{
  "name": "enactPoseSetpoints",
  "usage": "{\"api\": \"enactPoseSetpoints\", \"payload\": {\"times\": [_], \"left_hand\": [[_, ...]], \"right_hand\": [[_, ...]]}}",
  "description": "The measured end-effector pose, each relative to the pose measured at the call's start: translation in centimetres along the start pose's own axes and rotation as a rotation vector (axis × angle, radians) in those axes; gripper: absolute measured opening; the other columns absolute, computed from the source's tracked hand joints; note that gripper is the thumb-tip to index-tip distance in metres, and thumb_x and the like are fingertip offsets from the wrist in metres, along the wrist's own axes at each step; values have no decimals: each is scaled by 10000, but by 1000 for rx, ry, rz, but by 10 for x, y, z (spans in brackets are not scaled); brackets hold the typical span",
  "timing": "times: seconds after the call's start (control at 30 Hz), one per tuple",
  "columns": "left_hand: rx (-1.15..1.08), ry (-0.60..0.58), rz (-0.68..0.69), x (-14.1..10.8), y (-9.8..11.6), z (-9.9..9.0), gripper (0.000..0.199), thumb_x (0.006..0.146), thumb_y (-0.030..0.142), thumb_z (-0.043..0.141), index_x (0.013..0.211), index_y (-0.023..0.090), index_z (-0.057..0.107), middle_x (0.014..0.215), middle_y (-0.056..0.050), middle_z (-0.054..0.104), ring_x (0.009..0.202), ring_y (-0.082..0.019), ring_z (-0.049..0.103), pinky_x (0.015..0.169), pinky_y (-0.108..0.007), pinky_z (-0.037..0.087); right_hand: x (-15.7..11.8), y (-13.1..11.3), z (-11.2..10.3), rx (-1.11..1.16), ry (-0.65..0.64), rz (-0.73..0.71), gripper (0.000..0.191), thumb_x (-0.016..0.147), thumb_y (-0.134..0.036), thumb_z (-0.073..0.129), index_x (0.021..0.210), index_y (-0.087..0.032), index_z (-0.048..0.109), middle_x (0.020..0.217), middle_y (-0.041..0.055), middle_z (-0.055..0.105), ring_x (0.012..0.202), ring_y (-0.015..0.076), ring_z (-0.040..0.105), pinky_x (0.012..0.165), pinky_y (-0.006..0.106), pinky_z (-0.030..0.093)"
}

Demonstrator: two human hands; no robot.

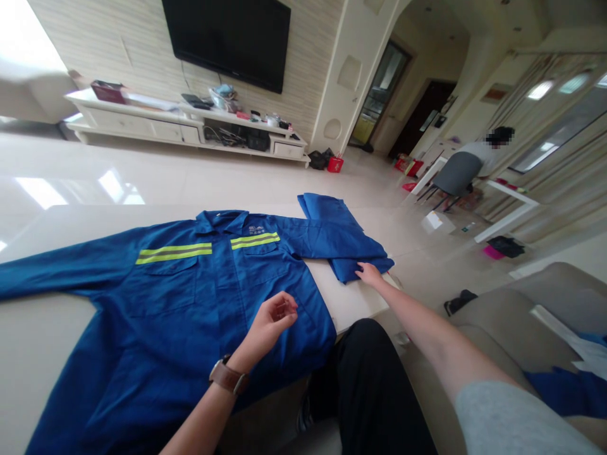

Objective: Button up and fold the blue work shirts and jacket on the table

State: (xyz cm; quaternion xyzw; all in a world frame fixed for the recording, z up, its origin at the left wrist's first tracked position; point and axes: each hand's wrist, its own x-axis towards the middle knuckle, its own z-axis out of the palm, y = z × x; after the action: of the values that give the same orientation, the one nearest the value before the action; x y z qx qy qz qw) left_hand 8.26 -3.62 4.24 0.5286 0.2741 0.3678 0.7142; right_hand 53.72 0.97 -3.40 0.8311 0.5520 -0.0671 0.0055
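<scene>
A blue work jacket (222, 284) with yellow-and-grey reflective strips lies front up on the white table (341, 297), its collar pointing away from me. One sleeve stretches left out of view. The other sleeve (327, 237) crosses a folded blue garment (348, 270) at the table's right end. My right hand (370, 275) pinches the near edge of that folded cloth, just below the sleeve. Above the lower part of the jacket, my left hand (275, 314) hovers, fingers loosely curled with a gap to the thumb, holding nothing. A brown watch strap circles the left wrist.
A grey sofa (502, 309) with blue and white cloth on it is at right. My dark-trousered knee (370, 354) is against the table edge. Across the tiled floor stands a white TV cabinet (156, 129). A person sits on a grey chair (456, 174) in the far right background.
</scene>
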Motion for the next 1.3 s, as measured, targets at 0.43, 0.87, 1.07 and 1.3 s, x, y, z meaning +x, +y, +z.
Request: {"api": "enactPoseSetpoints", "payload": {"times": [0.43,0.87,1.07,1.3], "left_hand": [[27,-21,-7,-2,-8,-3,252,810,363,759,867,175,602,798,2,569,722,-120,506,671,-233,389],[29,-26,-28,-1,-8,-3,268,793,373,765,856,176,594,782,9,565,710,-118,501,656,-230,383],[21,-20,-17,-5,-2,-3,220,794,327,754,853,175,607,795,8,575,715,-113,509,671,-229,392],[-11,-24,-17,-4,-4,-5,144,791,240,712,853,165,605,757,21,555,691,-99,487,666,-226,371]], "right_hand": [[9,7,0,12,-30,47,469,874,-376,707,1316,-223,673,1185,109,745,1088,278,697,943,345,517],[13,5,-7,211,-70,78,631,799,-238,726,1420,-193,621,1359,144,669,1275,315,612,1116,378,435],[27,4,-23,399,-54,297,407,982,-445,481,1233,-180,660,1109,169,736,917,231,730,856,365,572],[42,-14,-37,479,192,272,421,1019,-337,271,1359,-261,507,1154,129,662,944,198,687,756,306,580]]}}
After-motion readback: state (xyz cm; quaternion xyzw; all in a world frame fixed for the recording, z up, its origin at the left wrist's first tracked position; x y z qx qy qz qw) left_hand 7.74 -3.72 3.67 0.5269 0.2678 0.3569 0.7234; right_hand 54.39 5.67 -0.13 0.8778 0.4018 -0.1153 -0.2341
